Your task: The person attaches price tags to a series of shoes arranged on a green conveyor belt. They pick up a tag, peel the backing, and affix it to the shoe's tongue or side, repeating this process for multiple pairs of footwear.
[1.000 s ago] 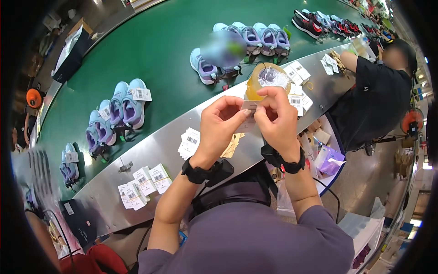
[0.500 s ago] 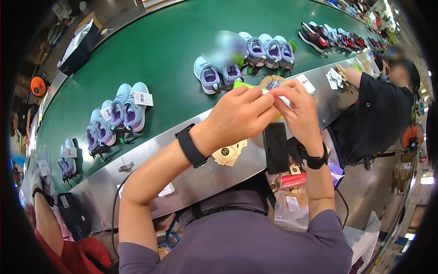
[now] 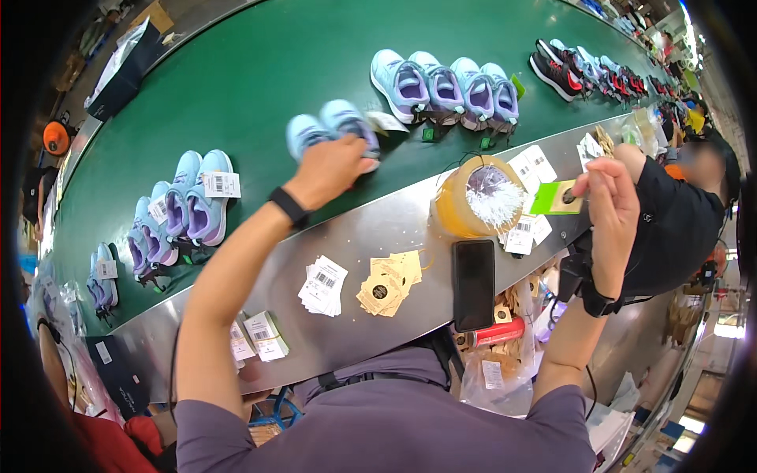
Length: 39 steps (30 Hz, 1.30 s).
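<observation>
My left hand [image 3: 331, 167] reaches out over the green conveyor belt [image 3: 260, 71] and rests on a pair of small light-blue shoes [image 3: 327, 126]; whether it grips them I cannot tell for sure, but the fingers close over the near shoe. My right hand [image 3: 611, 197] is raised at the right and pinches a green and tan hang tag [image 3: 556, 199]. Between the hands stands a yellow tub [image 3: 473, 201] full of white plastic fasteners.
On the steel ledge [image 3: 378, 229] lie a black phone [image 3: 473, 284], tan tags [image 3: 390, 282] and white label stacks [image 3: 323, 285]. More blue and purple shoe pairs [image 3: 445, 87] [image 3: 185, 205] ride the belt. A person in black [image 3: 670, 221] works at the right.
My hands were together over the tub holding a tag. Now the left hand has gone out to the shoes on the belt, and the right hand has moved right with the tag.
</observation>
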{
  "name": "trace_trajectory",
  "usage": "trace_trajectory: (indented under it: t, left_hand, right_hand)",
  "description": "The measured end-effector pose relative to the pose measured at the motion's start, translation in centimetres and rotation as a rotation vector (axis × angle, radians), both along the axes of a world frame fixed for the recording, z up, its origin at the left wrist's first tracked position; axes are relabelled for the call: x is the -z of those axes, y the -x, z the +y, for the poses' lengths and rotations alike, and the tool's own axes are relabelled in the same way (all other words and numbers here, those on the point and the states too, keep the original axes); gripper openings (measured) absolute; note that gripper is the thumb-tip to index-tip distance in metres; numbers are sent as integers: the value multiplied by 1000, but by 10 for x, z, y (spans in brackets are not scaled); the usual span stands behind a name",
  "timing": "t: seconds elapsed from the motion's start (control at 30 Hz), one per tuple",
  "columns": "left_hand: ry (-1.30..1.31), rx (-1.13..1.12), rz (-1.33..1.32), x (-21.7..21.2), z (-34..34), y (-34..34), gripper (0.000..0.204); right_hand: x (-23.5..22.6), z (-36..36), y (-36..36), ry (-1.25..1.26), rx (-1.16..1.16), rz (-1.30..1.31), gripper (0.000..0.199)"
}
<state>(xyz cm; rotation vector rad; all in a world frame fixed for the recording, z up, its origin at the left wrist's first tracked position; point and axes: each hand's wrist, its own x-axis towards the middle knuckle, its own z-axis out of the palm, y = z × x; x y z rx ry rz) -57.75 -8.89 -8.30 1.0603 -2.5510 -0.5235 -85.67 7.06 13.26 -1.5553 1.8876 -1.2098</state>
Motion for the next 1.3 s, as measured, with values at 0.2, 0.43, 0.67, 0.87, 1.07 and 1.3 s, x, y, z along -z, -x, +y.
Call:
trace_trajectory:
  t: [0.2,0.43,0.67,0.87,1.07,1.3]
  left_hand:
    - [-28,-168,-142,-33,-24,-75,30]
    - [202,223,293,-29,-74,85,37]
    - [118,205,115,11,-81,131,31]
    - [24,340,55,4,-54,31,30]
    - [80,78,435,-3,-101,28,18]
    - [-640,331,8,1,-160,46,14]
  right_hand:
    - [15,-27,37,-18,19,85,13]
    - [6,-81,27,-69,-135,135,13]
    - [13,-138,20,-270,-306,348,13]
    - [66,-179,4,-394,-474,575,17]
    - [116,-212,-37,-562,-733,679,29]
    - [164,-240,-52,-689,-611,515,22]
